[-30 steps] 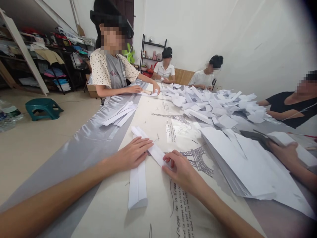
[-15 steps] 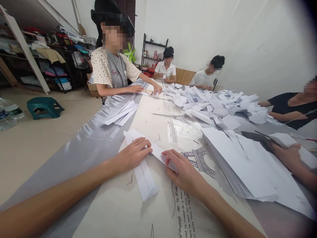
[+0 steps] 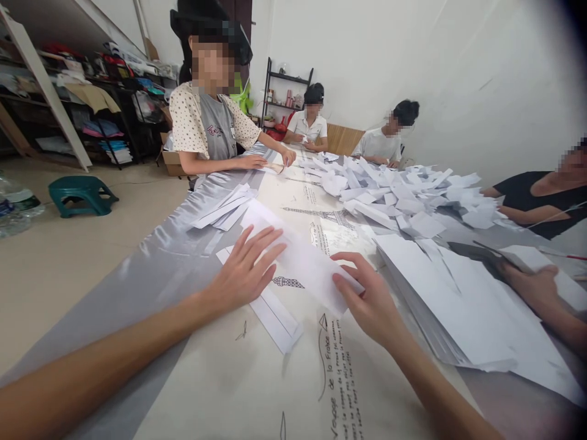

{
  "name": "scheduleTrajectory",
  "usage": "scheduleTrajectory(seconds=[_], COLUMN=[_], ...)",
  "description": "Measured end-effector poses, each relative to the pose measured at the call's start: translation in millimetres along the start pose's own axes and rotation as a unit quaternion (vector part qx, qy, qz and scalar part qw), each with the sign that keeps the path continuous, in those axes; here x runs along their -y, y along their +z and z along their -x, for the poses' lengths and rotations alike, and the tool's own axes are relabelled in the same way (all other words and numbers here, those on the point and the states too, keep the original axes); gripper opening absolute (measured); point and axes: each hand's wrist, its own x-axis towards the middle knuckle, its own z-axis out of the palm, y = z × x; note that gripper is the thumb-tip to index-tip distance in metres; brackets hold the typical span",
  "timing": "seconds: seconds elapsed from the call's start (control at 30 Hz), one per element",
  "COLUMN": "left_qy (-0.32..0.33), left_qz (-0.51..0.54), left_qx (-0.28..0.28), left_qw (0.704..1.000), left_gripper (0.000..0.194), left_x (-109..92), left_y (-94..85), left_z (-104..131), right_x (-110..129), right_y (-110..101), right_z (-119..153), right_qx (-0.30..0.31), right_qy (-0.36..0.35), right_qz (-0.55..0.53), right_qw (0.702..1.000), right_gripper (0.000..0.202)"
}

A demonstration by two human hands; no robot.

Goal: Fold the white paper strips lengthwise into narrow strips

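A white paper piece (image 3: 302,260) slants across the middle of the table. Its right end is pinched between the thumb and fingers of my right hand (image 3: 367,293). My left hand (image 3: 247,266) has its fingers spread, fingertips at the paper's left part. Beneath that hand lies a narrow folded paper strip (image 3: 275,318) with a crease along its length; its middle is partly covered. Just beyond is a small stack of folded strips (image 3: 227,206) on the silver cloth.
A heap of loose folded papers (image 3: 394,189) covers the table's far right. Large white sheets (image 3: 449,299) lie at right, near another person's hand (image 3: 534,284). Several people sit or stand around the table (image 3: 202,373). A green stool (image 3: 82,195) stands on the floor.
The paper in my right hand now shows a wider face, and that hand has moved right. My left hand's fingers have spread. The folded strip has shifted and turned slightly.
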Motion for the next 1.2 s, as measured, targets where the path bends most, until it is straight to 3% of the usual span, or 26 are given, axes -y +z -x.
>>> scheduleTrajectory(seconds=[0.13, 0.2, 0.3, 0.43, 0.57, 0.63, 0.97, 1.2], left_qy=[0.037, 0.011, -0.037, -0.043, -0.038, -0.038, -0.031, -0.038], left_qz=[0.064, 0.092, 0.112, 0.107, 0.110, 0.113, 0.144, 0.146], left_qx=[0.123, 0.177, 0.213, 0.226, 0.219, 0.216, 0.176, 0.196], left_qw=[0.990, 0.980, 0.970, 0.967, 0.969, 0.969, 0.973, 0.969], left_gripper=[0.041, 0.041, 0.043, 0.039, 0.037, 0.036, 0.034, 0.033], left_x=[3, 6, 9, 8, 8, 8, 7, 10], left_y=[5.2, 8.6, 10.4, 8.6, 8.5, 8.9, 8.1, 10.6], left_z=[5, 8, 11, 11, 10, 10, 9, 10], right_x=[-8, -14, -24, -33, -31, -28, -29, -32], right_y=[1, 2, 3, 5, 10, 13, 8, 5], right_z=[-7, -10, -14, -14, -11, -10, -16, -18], right_qx=[0.029, 0.037, 0.023, 0.014, 0.090, 0.118, 0.124, 0.124], right_qy=[0.013, 0.026, 0.022, -0.086, -0.174, -0.183, -0.214, -0.219], right_qz=[0.022, 0.060, 0.141, 0.245, 0.260, 0.263, 0.277, 0.266], right_qw=[0.999, 0.997, 0.989, 0.966, 0.945, 0.940, 0.929, 0.930], right_gripper=[0.026, 0.026, 0.027, 0.028, 0.024, 0.023, 0.022, 0.019])
